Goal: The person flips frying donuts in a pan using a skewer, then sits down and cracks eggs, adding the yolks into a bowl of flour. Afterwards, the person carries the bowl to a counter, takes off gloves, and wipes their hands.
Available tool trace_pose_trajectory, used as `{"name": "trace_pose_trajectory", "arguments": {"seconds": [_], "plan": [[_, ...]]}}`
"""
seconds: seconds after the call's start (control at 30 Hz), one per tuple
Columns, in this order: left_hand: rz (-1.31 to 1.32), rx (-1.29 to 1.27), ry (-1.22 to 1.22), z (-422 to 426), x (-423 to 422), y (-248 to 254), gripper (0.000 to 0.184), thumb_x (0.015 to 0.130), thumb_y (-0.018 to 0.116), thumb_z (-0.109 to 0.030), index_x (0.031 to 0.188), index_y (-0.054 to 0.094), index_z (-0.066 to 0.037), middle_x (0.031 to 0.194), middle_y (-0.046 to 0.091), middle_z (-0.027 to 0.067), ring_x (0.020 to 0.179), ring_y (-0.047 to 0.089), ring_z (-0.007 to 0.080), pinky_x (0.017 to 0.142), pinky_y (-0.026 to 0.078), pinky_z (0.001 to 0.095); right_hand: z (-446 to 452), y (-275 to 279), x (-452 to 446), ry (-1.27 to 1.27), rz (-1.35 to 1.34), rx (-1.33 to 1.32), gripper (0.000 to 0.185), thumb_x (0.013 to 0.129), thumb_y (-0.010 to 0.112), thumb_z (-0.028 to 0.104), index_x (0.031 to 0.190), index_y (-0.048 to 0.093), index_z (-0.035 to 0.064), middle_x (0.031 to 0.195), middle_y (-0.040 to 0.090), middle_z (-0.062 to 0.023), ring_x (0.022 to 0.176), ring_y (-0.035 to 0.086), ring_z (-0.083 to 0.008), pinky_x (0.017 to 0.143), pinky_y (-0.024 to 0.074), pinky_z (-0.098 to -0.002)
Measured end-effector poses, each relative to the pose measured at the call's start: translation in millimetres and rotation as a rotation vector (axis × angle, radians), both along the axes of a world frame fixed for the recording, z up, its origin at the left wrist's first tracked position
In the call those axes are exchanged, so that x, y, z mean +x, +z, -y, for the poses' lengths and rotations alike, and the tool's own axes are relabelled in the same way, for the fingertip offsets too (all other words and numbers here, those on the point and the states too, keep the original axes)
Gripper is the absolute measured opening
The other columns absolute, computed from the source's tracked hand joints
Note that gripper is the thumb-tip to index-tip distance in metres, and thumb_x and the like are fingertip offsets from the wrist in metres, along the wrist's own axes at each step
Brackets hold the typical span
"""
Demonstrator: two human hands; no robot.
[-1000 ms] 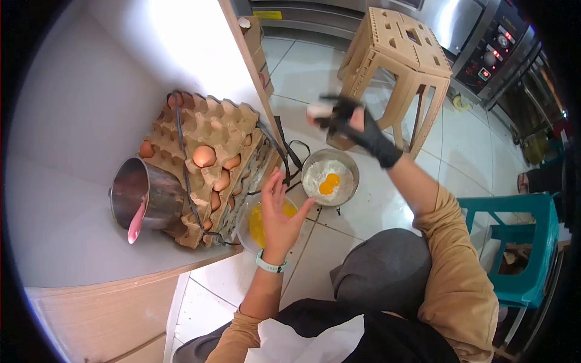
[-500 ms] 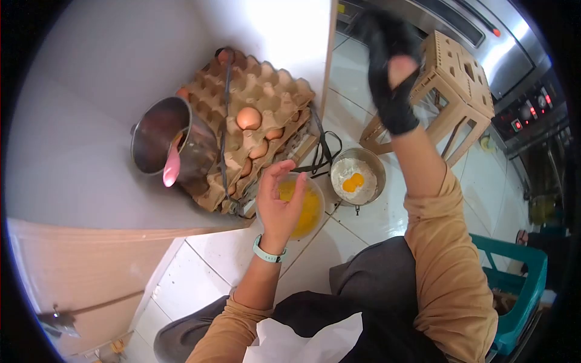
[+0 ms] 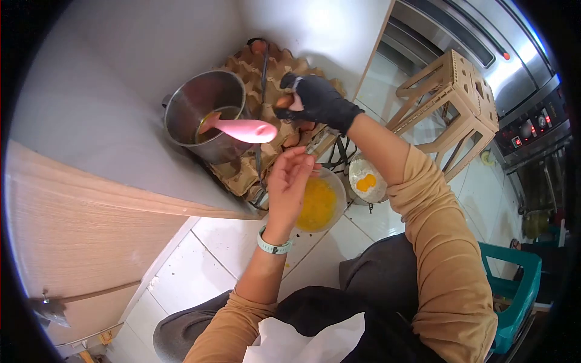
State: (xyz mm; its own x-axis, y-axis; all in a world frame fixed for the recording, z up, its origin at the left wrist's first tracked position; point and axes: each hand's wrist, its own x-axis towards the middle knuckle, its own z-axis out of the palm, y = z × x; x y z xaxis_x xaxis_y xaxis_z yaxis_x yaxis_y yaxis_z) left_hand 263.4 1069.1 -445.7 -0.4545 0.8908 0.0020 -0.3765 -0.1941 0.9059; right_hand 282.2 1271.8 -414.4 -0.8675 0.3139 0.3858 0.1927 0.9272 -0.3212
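Left to right, with the pulp egg tray (image 3: 241, 173) as landmark. Far left of the egg tray: one wood-fronted cabinet (image 3: 78, 209). Overlapping the tray's left side in this view: one steel pot (image 3: 221, 149), containing a little glossy liquid and the lower end of one pink-handled utensil (image 3: 245, 129), whose handle projects over the rim towards the tray. One dark strap (image 3: 265, 69) crosses the tray. At least four brown eggs are visible on it: one at its far corner, two near its right edge, and one brown egg (image 3: 283, 102) towards its middle, lying between the thumb and fingers of the gloved right hand, beyond the left hand. In front of the tray, the bare left hand (image 3: 293, 181) is loosely curled and released, nothing seen within it. Above the tray, the right hand (image 3: 289, 97) has its digits around the egg; whether they grip it cannot be told. Right of the tray's near end, beside the left hand: one translucent bowl (image 3: 342, 192) of yellow beaten-looking egg. Farther right of the tray: one round metal pan (image 3: 364, 198) holding white powder and two yolks (image 3: 365, 183), partly behind the right forearm. Well right of the tray: one beige step stool (image 3: 469, 85) and one teal plastic stool (image 3: 525, 290).
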Motion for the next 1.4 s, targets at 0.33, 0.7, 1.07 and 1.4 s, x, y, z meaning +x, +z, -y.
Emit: {"name": "trace_pose_trajectory", "arguments": {"seconds": [0.33,0.7,1.07,1.4], "plan": [[0.732,0.159,-0.239,2,-10,-12,0.041,0.093,0.045,-0.036,0.116,0.047,-0.002,0.102,0.059,0.0155,0.089,0.059,0.0245,0.067,0.050,0.0298,24,33,41,0.291,0.126,-0.508,0.033,0.077,0.068,0.021,0.104,0.059,0.0043,0.094,0.063,-0.0107,0.084,0.058,-0.0173,0.080,0.0448,-0.0296],[0.598,-0.028,-0.203,22,-3,0,0.035,0.092,0.048,-0.026,0.115,0.048,0.001,0.094,0.057,0.0113,0.081,0.057,0.0196,0.065,0.047,0.0283,-134,-8,-157,-0.218,0.314,0.124,0.032,0.085,0.046,0.019,0.114,0.057,0.0091,0.108,0.061,-0.0136,0.098,0.059,-0.0296,0.084,0.0467,-0.0389],[0.610,-0.120,-0.134,49,-3,-11,0.036,0.090,0.050,-0.023,0.116,0.047,0.002,0.098,0.056,0.0136,0.085,0.058,0.0224,0.069,0.049,0.0304,-145,-2,-187,-0.223,0.543,0.287,0.030,0.083,0.048,0.018,0.108,0.061,0.0103,0.109,0.061,-0.0138,0.098,0.060,-0.0299,0.085,0.0472,-0.0402],[0.657,-0.090,-0.034,85,4,-29,0.037,0.090,0.049,-0.021,0.118,0.045,0.002,0.105,0.054,0.0156,0.095,0.057,0.0262,0.083,0.047,0.0337,-138,1,-188,-0.362,0.268,0.139,0.027,0.085,0.049,0.024,0.102,0.063,0.0089,0.108,0.061,-0.0161,0.100,0.058,-0.0301,0.085,0.0458,-0.0395]]}}
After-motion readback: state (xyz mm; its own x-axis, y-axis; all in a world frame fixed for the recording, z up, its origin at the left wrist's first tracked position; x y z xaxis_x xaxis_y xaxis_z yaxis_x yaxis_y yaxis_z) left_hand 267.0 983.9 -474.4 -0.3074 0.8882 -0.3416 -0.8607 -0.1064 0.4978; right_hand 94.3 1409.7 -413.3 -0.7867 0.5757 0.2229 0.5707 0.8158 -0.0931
